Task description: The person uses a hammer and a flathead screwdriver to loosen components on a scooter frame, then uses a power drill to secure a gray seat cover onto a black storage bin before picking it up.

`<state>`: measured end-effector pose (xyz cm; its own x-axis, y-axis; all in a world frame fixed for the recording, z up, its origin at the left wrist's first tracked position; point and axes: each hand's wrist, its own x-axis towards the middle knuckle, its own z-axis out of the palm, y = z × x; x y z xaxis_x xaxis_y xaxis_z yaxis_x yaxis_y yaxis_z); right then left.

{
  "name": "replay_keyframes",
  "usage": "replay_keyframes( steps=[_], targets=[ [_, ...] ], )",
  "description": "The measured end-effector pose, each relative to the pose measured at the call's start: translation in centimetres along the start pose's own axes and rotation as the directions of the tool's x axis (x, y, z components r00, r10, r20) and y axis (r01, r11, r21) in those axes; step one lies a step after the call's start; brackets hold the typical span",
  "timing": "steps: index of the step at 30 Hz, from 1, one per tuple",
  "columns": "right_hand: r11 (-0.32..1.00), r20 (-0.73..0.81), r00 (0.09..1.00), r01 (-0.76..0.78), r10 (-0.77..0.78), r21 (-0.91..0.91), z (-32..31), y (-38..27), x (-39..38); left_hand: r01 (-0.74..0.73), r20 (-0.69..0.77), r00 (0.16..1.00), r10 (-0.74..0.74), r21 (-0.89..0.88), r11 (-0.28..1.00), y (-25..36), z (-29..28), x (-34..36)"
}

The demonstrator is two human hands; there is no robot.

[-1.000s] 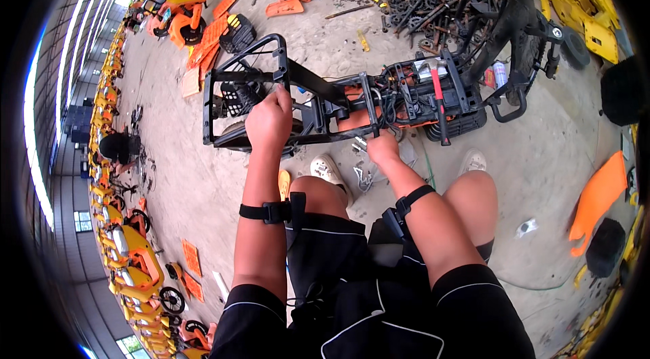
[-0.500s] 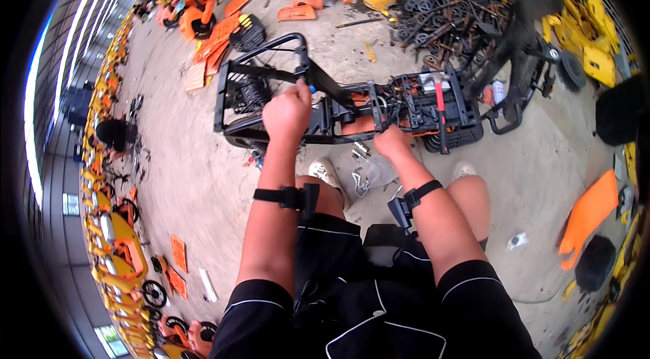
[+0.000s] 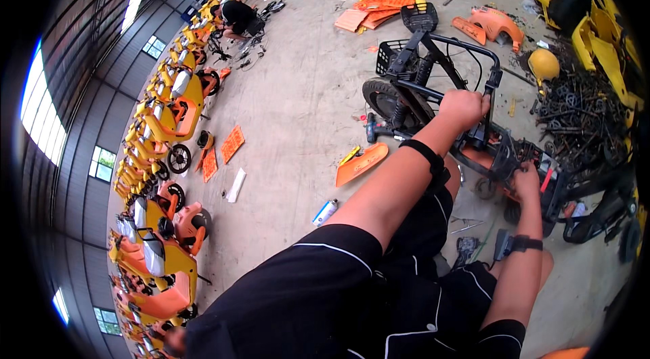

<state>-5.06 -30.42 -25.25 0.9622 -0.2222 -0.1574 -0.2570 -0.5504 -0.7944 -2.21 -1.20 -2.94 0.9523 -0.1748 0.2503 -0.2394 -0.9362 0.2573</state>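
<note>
My left hand [image 3: 462,108] grips a black tube of a stripped scooter frame [image 3: 494,56]. My right hand [image 3: 525,182] is closed on a lower part of that frame, beside exposed wiring and a red-handled hammer [image 3: 547,180]. The frame carries a black wheel [image 3: 379,98], a basket-like rack [image 3: 391,58] and a coil shock absorber. A power drill [image 3: 371,127] lies beside the wheel, with an orange panel [image 3: 359,164] and a spray can [image 3: 324,212] on the floor nearer me.
A row of yellow-orange scooters [image 3: 172,112] lines the left side, with a co-worker [image 3: 237,20] crouched near its far end. Orange panels [image 3: 379,10] lie beyond the frame. A heap of dark metal parts [image 3: 569,115] and yellow body panels [image 3: 602,54] fill the right.
My view has swung left, so the frame appears toward the right and runs diagonally, with more of the scooter row showing. Both hands have stayed on the frame.
</note>
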Motion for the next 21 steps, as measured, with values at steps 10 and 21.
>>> replay_keyframes(
  steps=[10,21],
  targets=[
    [0.985,0.084,0.986,-0.133,0.143,-0.114,-1.1,-10.2,-3.8,-0.101,-0.196,0.975,0.103,0.019,0.995,-1.8,0.9,-0.7],
    [0.949,-0.109,0.992,-0.096,0.066,-0.301,-2.1,-12.0,-3.7,0.05,0.186,0.982,-0.037,-0.064,0.997,-1.7,-1.7,-0.6]
  ],
)
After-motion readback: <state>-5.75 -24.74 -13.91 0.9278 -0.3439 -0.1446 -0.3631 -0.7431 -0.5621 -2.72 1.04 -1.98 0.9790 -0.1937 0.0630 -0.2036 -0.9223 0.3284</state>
